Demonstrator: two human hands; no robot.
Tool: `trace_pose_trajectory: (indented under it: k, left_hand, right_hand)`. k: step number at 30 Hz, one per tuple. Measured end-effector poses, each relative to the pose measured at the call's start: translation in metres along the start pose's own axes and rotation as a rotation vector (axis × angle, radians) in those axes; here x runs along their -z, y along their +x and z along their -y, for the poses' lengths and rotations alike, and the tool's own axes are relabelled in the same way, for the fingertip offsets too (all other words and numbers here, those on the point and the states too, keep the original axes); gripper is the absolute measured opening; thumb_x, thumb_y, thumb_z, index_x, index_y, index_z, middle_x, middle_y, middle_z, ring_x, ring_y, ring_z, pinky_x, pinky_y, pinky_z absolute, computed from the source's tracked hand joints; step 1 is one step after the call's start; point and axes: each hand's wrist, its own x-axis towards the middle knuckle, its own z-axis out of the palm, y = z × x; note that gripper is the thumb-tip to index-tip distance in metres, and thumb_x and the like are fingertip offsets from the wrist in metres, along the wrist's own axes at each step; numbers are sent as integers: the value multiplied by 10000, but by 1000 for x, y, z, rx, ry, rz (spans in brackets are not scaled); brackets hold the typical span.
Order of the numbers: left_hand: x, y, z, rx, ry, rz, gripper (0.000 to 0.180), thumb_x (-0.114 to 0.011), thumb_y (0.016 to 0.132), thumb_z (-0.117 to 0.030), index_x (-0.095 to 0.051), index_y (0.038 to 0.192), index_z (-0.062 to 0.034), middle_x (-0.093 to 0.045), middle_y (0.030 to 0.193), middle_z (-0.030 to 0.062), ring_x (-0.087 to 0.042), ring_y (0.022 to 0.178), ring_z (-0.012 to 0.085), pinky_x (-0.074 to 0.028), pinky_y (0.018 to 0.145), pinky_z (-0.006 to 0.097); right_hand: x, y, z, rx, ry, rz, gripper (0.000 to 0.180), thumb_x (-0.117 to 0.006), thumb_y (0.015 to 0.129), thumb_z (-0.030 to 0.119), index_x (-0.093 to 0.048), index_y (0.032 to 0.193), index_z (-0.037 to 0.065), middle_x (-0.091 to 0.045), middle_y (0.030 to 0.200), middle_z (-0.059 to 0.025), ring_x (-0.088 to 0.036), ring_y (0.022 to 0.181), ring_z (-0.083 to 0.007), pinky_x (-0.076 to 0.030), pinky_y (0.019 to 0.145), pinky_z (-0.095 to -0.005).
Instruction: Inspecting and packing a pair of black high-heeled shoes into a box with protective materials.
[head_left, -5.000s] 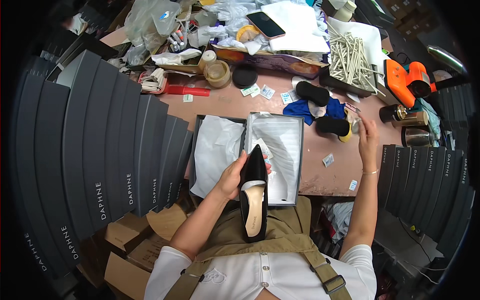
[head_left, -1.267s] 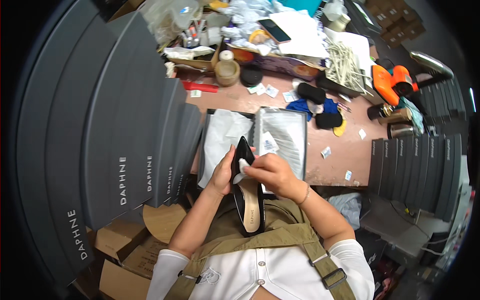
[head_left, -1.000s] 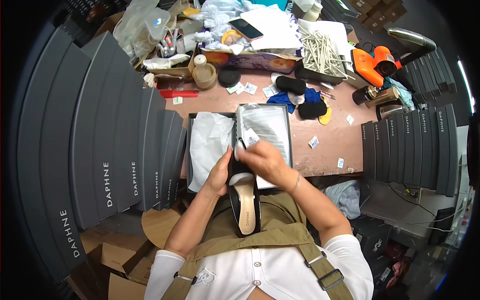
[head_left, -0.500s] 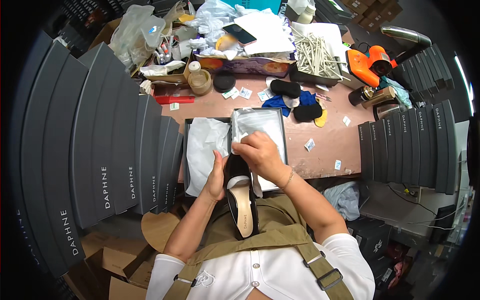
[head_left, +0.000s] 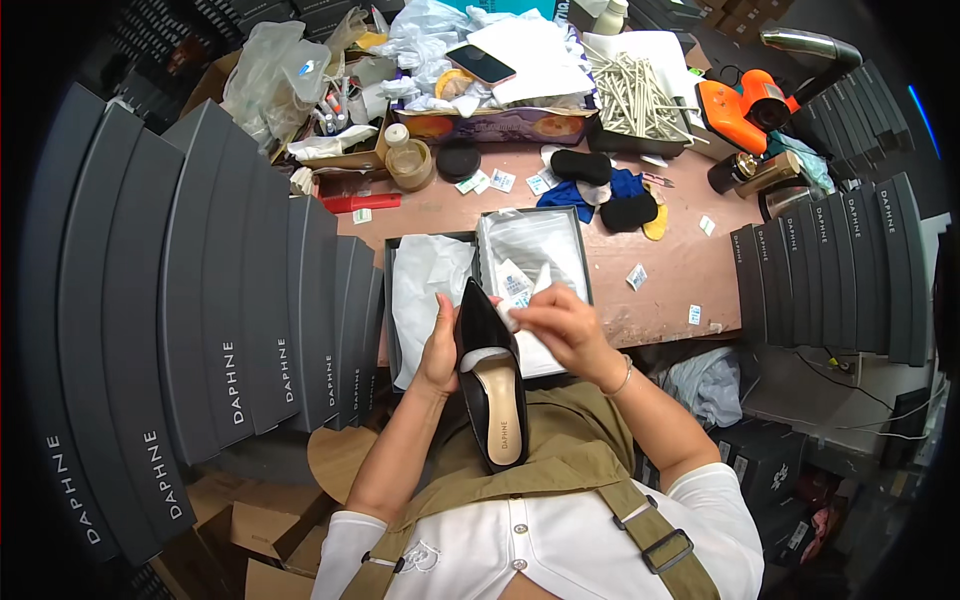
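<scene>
Over an open grey shoebox (head_left: 575, 222) lined with white paper, the left hand (head_left: 440, 348) grips a black shoe (head_left: 490, 385) while the right hand (head_left: 560, 325) pinches a small white packet (head_left: 515, 300); dark grey boxes (head_left: 250, 320) stack alongside.

Worn reddish-brown worktable (head_left: 690, 275), cluttered along the far edge. Tall stacks of dark grey flat cardboard boxes (head_left: 230, 330) left, shorter stack (head_left: 830, 275) right. Brown cardboard cartons (head_left: 255, 525) on floor lower left. Even overhead light.

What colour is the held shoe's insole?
Tan; the shoe itself is black. Head view.
</scene>
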Motion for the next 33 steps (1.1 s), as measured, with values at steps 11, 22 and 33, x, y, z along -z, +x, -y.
trace_pose_trajectory:
  k: [11,22,33]
  left_hand:
    - [2,0,4,2,13,-107,764,-175,954,-637,-518,1219,-9,-614,1073,82,-604,977,157,-498,860,298]
    - [11,-5,0,-16,126,-65,794,-182,943,-659,-519,1227,1,-617,1091,87,-597,1030,182,-472,903,300]
    - [-6,-12,7,-155,114,-85,688,-359,967,-567,-437,1285,38,-574,1160,128,-587,1039,195,-494,901,336]
  right_hand:
    - [-27,13,-9,247,-10,109,253,-694,738,51,-698,975,141,-547,799,-22,-532,736,-227,-451,658,-340]
    - [-36,-3,-6,259,-9,114,227,-695,738,52,-714,941,152,-558,797,-31,-549,733,-226,-465,662,-358]
    - [-24,47,-43,-330,233,-222,156,-610,879,53,-686,1001,-6,-616,879,-70,-566,801,-130,-443,699,-245]
